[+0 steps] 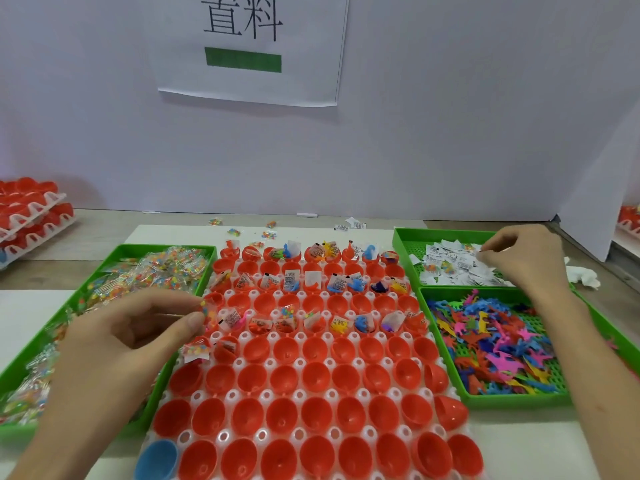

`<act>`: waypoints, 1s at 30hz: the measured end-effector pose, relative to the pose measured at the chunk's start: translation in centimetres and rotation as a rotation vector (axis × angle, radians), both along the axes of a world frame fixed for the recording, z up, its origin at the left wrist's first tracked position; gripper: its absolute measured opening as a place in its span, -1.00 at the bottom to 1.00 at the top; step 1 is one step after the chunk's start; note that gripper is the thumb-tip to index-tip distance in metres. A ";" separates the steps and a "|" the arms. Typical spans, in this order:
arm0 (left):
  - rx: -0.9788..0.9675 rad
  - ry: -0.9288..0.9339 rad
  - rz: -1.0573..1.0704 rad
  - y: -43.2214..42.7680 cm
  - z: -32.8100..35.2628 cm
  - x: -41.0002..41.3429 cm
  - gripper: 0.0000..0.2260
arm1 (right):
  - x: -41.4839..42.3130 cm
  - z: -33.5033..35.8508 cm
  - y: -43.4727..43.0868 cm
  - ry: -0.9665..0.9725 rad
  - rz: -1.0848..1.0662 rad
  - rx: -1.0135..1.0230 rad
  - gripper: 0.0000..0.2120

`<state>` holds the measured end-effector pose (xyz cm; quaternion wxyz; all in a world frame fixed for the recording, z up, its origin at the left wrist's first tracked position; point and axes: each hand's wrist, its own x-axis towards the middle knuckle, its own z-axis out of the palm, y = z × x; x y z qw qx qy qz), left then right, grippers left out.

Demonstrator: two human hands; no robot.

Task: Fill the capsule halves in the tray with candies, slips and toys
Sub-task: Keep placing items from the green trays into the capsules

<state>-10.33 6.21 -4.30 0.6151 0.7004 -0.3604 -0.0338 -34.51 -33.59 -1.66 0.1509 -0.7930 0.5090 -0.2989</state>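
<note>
Capsule halves [313, 377]: red cups, open side up, one blue [157, 459]; in rows in a white pegged tray [231, 398] on the desk [104, 230], between both hands.
Contents: alternate far rows hold candies, slips and toys.
Left hand [138, 327]: thumb and forefinger pinch a candy packet [207, 311] at the tray's left edge.
Right hand [523, 258]: fingers curled, fingertips pinching slips [450, 268].
Toys [491, 341]: mixed colours, beside the right forearm.
</note>
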 end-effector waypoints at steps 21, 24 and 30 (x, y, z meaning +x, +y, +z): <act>-0.066 0.141 0.004 -0.8 1.2 -2.4 -0.81 | 5.8 3.8 8.4 -0.224 0.484 0.075 -0.90; -0.070 0.183 -0.039 -0.8 1.2 -2.5 -0.82 | 6.4 4.4 10.6 -0.330 0.558 0.188 -0.93; -0.048 0.355 -0.154 -0.6 1.2 -3.0 -0.77 | 7.4 5.3 15.6 -0.412 0.811 0.406 -0.92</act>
